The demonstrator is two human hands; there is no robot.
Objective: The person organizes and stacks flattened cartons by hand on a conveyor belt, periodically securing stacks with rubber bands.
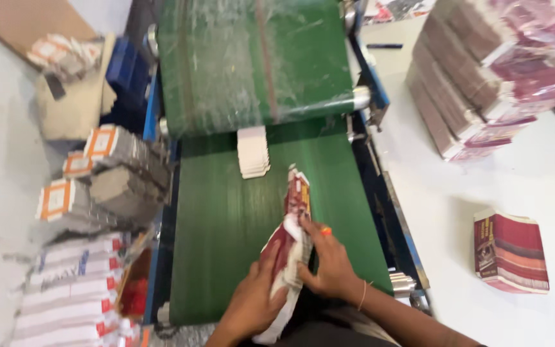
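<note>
both hands close on a red and white stack of flat cartons (292,231) standing on edge on the green conveyor belt (226,225), the left hand (255,299) gripping its near left side and the right hand (329,263) clamped on its right side, fingers curled over the top edge. beyond the hands a small white stack (253,151) lies at the lip of the upper belt (252,58), with open green belt to the left of the left hand up to the blue frame edge. right of the right hand, past the belt's metal rail, the white table (483,186) lies mostly bare, with a loose red bundle (510,252) well apart and wrapped stacks (483,71) further off.
</note>
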